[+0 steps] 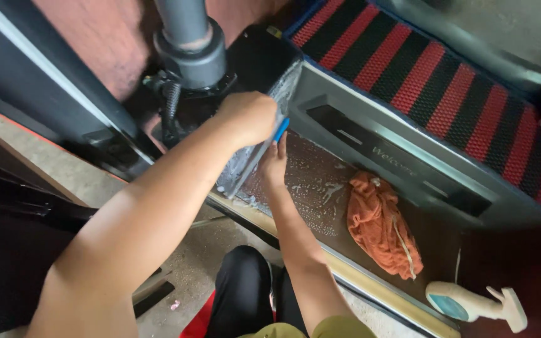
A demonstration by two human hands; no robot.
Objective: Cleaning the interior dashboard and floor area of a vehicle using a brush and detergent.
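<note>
The head view looks down into the open doorway of a vehicle. The left hand [250,116] is closed in a fist around a blue-handled brush [280,130], pressed against the soapy upright edge of the step [264,134]. The right hand [275,166] lies just below it, fingers bent against the same edge and touching the brush handle; whether it grips anything cannot be told.

The brown step floor [320,194] is wet, with foam and drops spread over it near the hands. An orange cloth [380,225] lies crumpled on that floor, well apart from the hands. Farther along, near the outer edge, lies a white spray bottle [474,305] on its side. Behind the cloth rises a grey sill plate [408,150], and above it lies a red and black striped mat [446,81]. A grey post [189,44] with a coiled spring at its base stands at the top left. Below the step is a concrete floor [195,263].
</note>
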